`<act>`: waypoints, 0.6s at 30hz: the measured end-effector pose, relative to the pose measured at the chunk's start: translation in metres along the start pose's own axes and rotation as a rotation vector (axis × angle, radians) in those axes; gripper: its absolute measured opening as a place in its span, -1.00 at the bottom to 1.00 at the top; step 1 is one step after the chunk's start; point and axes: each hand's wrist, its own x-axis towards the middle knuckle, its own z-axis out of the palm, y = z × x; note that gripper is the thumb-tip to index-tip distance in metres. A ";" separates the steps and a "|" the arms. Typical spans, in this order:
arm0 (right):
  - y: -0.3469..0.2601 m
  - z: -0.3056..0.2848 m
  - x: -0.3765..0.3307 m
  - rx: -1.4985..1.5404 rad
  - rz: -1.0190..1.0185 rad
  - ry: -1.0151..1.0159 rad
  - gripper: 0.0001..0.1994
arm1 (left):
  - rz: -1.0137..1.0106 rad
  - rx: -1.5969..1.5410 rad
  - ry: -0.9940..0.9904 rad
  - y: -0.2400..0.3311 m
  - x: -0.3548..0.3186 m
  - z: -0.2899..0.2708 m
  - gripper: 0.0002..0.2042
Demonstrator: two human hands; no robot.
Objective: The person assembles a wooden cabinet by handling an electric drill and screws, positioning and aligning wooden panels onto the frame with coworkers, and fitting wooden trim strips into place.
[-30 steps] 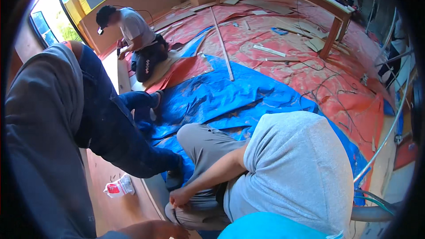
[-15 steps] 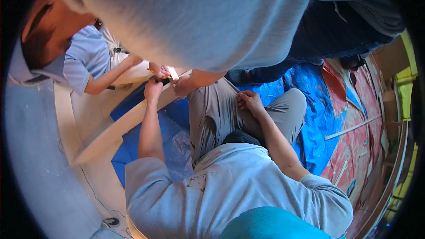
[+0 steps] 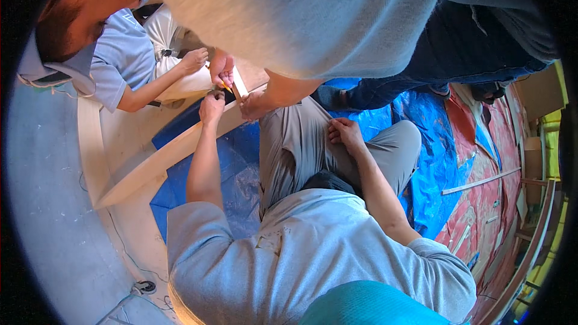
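My left hand (image 3: 212, 107) reaches forward and grips the upper end of a long pale wooden plank (image 3: 162, 159) that lies slanted over a blue tarp (image 3: 238, 168). My right hand (image 3: 345, 133) rests on my thigh in grey trousers, fingers spread, holding nothing. A person in a grey top leans in from above and presses a hand (image 3: 256, 106) on the same plank end. A person in a light blue shirt at the left has both hands (image 3: 221, 71) at the plank end, with a small orange-yellow tool (image 3: 225, 86).
A curved pale wooden panel (image 3: 90, 144) borders the tarp on the left, beside a grey floor. A cable and a small fitting (image 3: 144, 287) lie at the lower left. Reddish sheets (image 3: 481, 162) and a thin wooden strip (image 3: 481, 181) cover the floor on the right.
The view swung from across the room down onto the plank. Since half a second ago my left hand stays on the plank end and my right hand stays on the thigh.
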 end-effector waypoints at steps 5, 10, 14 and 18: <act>0.000 -0.001 0.000 -0.005 -0.012 -0.007 -0.78 | 0.135 -0.652 -0.054 0.006 0.013 -0.004 -0.72; -0.007 -0.001 -0.007 0.003 -0.019 -0.003 -0.76 | 0.766 0.029 0.201 0.039 0.015 -0.026 -0.57; -0.013 -0.007 -0.022 0.100 -0.048 0.019 -0.74 | 0.622 0.089 0.090 0.077 0.025 -0.045 -0.50; -0.023 -0.007 -0.041 0.202 -0.028 0.069 -0.73 | 0.883 -0.005 0.318 0.111 0.037 -0.050 -0.46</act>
